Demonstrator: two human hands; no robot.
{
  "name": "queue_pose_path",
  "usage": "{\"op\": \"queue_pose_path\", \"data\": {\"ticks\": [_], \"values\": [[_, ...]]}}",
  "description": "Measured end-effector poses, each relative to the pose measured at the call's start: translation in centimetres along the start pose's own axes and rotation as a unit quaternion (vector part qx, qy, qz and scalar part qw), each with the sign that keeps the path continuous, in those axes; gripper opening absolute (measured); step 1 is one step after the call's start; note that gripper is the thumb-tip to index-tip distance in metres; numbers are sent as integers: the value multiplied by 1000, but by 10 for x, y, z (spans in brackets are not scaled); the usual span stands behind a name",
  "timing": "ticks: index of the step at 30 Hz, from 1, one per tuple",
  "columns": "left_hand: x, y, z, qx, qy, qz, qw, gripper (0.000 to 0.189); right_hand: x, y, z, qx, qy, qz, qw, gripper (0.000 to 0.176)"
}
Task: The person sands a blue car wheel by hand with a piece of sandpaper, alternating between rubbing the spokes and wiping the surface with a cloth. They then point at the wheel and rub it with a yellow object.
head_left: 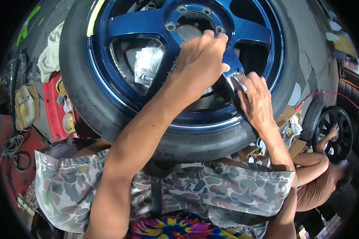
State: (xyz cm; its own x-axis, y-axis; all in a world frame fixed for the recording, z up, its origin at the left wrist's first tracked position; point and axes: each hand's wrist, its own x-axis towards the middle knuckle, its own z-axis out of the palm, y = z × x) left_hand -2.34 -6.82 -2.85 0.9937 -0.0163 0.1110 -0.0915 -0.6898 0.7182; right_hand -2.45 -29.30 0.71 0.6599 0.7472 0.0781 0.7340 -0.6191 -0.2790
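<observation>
Wheel (137, 23) faces up just beyond the camouflage shorts (211, 191), likely for easy reach. The right hand (255, 95) pinches a thin pale piece (239, 83) at the near-right spoke (229, 87); the left hand (201, 53) curls, perhaps bracing, its grasp unclear.

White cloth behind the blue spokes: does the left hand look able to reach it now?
Probably; the left hand is near the hub, and the opening between the spokes onto the white cloth looks uncovered.
</observation>
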Motion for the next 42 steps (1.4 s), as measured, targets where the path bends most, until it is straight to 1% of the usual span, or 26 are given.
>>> {"op": "queue_pose_path", "data": {"ticks": [3, 4, 7, 11, 12, 15, 17, 19, 21, 23, 24, 27, 28, 31, 33, 35, 37, 39, 41, 42], "values": [[-1, 2, 1, 11, 7, -2, 1000, 62, 3, 0, -1, 0, 0, 0, 1000, 40], [1, 5, -2, 20, -11, -21, 1000, 62, 0, 1, -1, 3, 2, -2, 1000, 38], [2, 2, -3, 12, -22, -22, 999, 61, -3, 0, 0, 5, -3, 7, 1000, 38], [0, 2, 2, 12, 2, -7, 1000, 58, 0, -1, 0, 12, -8, 9, 1000, 40], [2, 1, 0, 15, 6, -6, 1000, 58, -2, -2, 3, 18, 6, -10, 1000, 41], [1, 0, 1, 11, 1, -5, 1000, 59, -1, 4, 2, 4, 8, -10, 1000, 42], [-1, 1, 3, 7, 2, -6, 1000, 59, -2, 5, 2, -3, -11, 6, 1000, 43], [2, 2, 1, 8, 12, -3, 1000, 58, -2, -3, 2, 20, -2, -3, 1000, 41], [1, 3, -1, 11, -5, -15, 1000, 57, -1, -4, 4, 34, 10, -11, 999, 40], [0, 3, 0, 6, 5, -8, 1000, 56, -1, 6, 4, -6, 8, -3, 1000, 42], [0, 4, 0, 1, 19, -1, 1000, 56, 0, 4, 2, 0, -3, 22, 1000, 43], [0, 2, 1, 3, 17, 1, 1000, 56, -4, -6, 2, 29, -4, -2, 1000, 42], [1, 1, 1, 4, 19, 2, 1000, 56, -5, -4, 4, 6, -1, -5, 1000, 42], [0, 3, 1, -3, 13, 1, 1000, 58, 0, 6, 6, -7, 7, 11, 1000, 46], [0, 4, 0, 2, 20, 4, 1000, 60, -3, -5, 1, 19, -5, 15, 1000, 40], [1, 3, 1, 4, 22, 7, 1000, 60, -2, -4, 2, 28, -5, 8, 1000, 39], [1, 2, 2, 5, 19, 8, 1000, 59, 1, 4, 3, 0, -4, 36, 999, 42], [0, 3, 2, 2, 20, 7, 1000, 59, 1, -1, 2, 2, -1, 25, 1000, 41], [1, 3, 1, 6, 14, 5, 1000, 59, -3, -8, 2, 37, -7, 11, 999, 39], [2, 3, 0, 10, 7, 2, 1000, 59, -1, -5, 1, 20, -8, 6, 1000, 39]]}}
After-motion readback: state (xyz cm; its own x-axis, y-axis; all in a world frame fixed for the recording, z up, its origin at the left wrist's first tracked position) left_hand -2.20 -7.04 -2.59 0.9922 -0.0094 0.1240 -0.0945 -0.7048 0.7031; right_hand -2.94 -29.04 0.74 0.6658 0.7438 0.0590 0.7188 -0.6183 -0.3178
